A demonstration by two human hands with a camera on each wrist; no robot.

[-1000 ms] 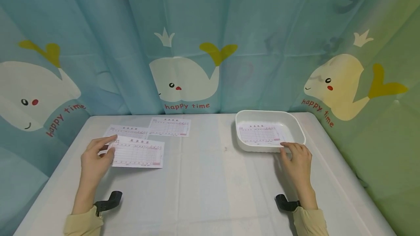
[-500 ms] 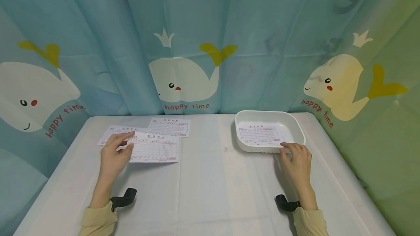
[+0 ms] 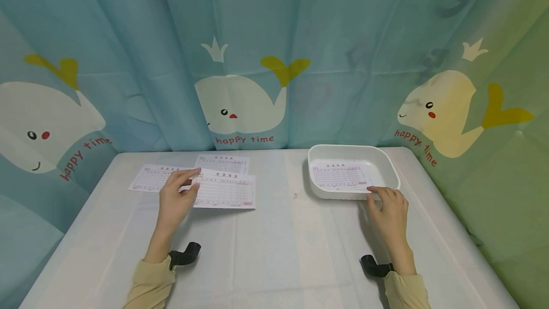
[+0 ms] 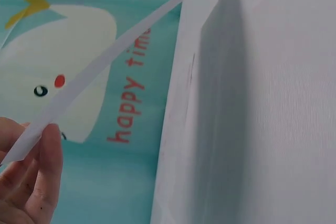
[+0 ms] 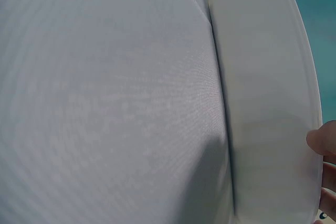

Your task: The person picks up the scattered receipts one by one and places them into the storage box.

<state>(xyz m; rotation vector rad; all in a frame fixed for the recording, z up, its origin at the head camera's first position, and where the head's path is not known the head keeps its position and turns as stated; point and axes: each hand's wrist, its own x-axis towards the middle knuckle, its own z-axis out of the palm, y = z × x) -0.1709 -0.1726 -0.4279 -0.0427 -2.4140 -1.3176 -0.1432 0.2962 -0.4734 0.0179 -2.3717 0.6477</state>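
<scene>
My left hand (image 3: 177, 201) pinches the left edge of a printed receipt slip (image 3: 225, 190), white with reddish lines. In the left wrist view the slip (image 4: 100, 66) appears nearly edge-on between thumb and fingers, raised off the table with a shadow below. My right hand (image 3: 390, 213) grips the near rim of a white plastic tray (image 3: 343, 195), thumb outside and fingers over the rim. The right wrist view shows the thumb (image 5: 321, 139) against the tray's outer wall (image 5: 268, 98). One similar slip (image 3: 339, 176) lies inside the tray.
Two more slips lie on the white-covered table (image 3: 274, 252) at the back left: one slip (image 3: 147, 178) partly behind my left hand, another slip (image 3: 223, 162) partly covered by the held one. A blue curtain (image 3: 334, 61) with whale prints hangs along the table's back edge.
My left hand has moved right with the pinched slip, uncovering more of the slip at the far left and covering part of the back one. The right hand and tray stay put.
</scene>
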